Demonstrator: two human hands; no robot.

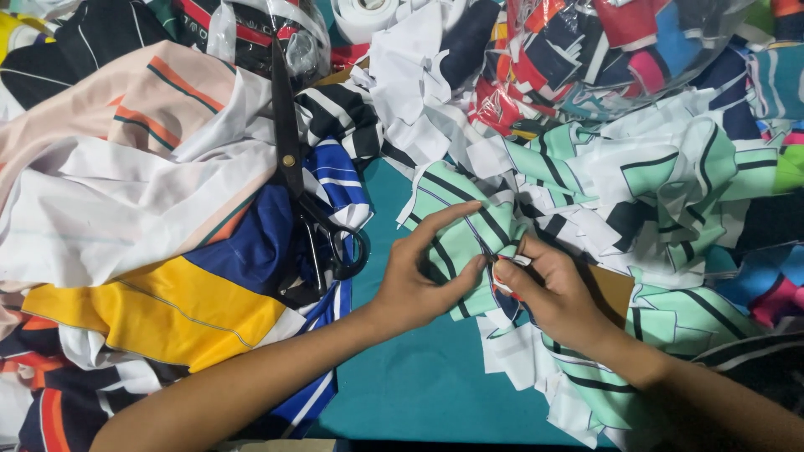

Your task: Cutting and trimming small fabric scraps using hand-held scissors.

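Observation:
My left hand (419, 276) pinches a mint-green fabric piece with black and white stripes (456, 238), thumb and forefinger on its fold. My right hand (548, 293) meets it from the right, fingers closed on a small red-and-white object (505, 280) at the same fabric edge; what that object is I cannot tell. Both hands rest over a teal table surface (419, 385). Large black scissors (297, 167) lie shut to the left of my left hand, untouched.
Heaped fabric covers the left: peach, white, yellow (159, 314) and blue pieces. More mint striped scraps (670, 176) pile on the right. Clear plastic bags of coloured offcuts (603, 50) sit at the back. A brown card piece (611, 289) lies by my right wrist.

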